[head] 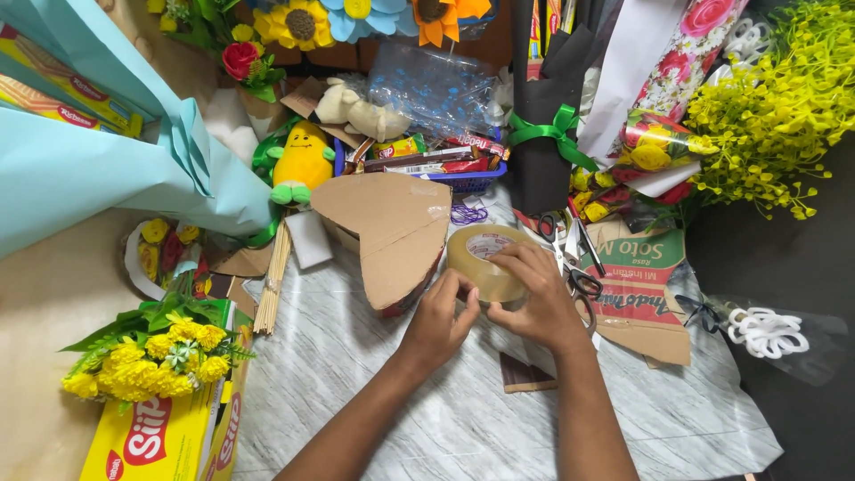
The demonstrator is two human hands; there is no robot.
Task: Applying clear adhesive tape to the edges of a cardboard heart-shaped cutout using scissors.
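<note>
Over a cluttered grey marble-patterned table (463, 419), both the left hand (438, 319) and right hand (533, 298) pinch a brown tape roll (485, 260).

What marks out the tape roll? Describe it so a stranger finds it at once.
Start at the grey marble-patterned tabletop and find the two hands meeting at its middle. Between the left hand and right hand stands the wide roll of translucent brownish packing tape. It is the only round, glossy ring, right of the curved brown cardboard piece.
</note>
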